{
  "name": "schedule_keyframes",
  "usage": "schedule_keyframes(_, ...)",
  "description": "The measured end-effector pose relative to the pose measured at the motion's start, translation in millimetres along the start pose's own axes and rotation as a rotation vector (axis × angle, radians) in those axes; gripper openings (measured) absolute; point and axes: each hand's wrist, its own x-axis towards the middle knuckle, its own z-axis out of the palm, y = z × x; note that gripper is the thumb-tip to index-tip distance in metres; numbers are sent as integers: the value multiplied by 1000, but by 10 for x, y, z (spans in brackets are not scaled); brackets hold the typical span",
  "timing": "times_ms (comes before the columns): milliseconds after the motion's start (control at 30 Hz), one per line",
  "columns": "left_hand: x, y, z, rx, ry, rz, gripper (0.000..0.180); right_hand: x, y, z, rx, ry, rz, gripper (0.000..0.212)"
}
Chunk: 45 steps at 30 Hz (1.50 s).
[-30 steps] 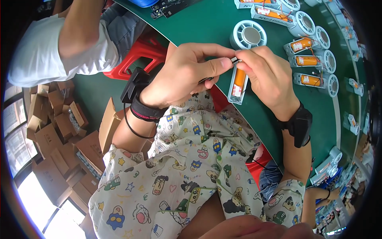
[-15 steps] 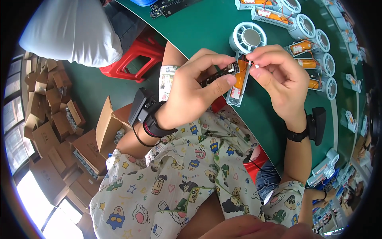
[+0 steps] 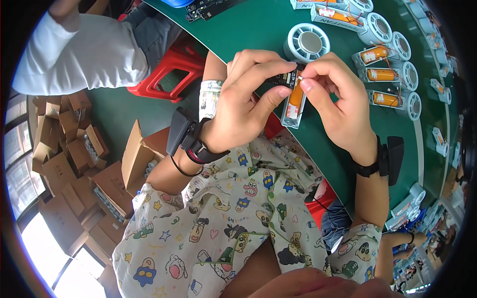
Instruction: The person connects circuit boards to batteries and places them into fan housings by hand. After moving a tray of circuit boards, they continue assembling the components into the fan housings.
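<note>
Right hand (image 3: 343, 102) moved nearer board (image 3: 282, 78); left grip (image 3: 242, 102) clamped on board, right on plug (image 3: 300, 77); housing (image 3: 290, 122) holds 1 battery (image 3: 296, 98).

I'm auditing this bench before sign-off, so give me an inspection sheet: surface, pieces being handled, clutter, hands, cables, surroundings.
Surface: green tabletop, edge running diagonally.
Pieces handled: dark circuit board, small white connector; below, open fan unit with orange battery.
Clutter: more fan units at right; loose dark boards at the far edge.
Hands: left hand grips the circuit board; right hand appears to pinch the connector.
Cables: thin reddish wires on neighbouring units; black cord at left wrist.
Surroundings: red stool, cardboard boxes, co-worker in white.
</note>
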Motion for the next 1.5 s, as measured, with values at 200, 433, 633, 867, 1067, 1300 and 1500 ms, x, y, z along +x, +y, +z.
schedule_keyframes(200, 17, -30, 13, -78, -19, 20, 36, -32, -31, -84, 273, -124, 295, 8)
schedule_keyframes(433, 50, -30, -44, -20, -142, 40, 35, 16, -104, -151, 72, -159, 268, 8)
schedule_keyframes(633, 57, -7, -40, -49, -140, 27, 35, 6, -92, -158, 38, -110, 181, 9)
schedule_keyframes(867, 146, -5, -97, -177, -170, -52, 34, -7, -33, -83, -434, 7, -348, 14)
schedule_keyframes(1067, 157, -35, -106, -207, -190, -51, 34, -11, -49, -69, -263, 42, -257, 14)
schedule_keyframes(1300, 121, -18, -51, -202, -119, -47, 36, -88, -110, 35, 163, 142, 152, 15)
schedule_keyframes(1500, 98, -17, -28, -141, -86, -12, 38, -94, -128, 39, 578, 179, 449, 14)
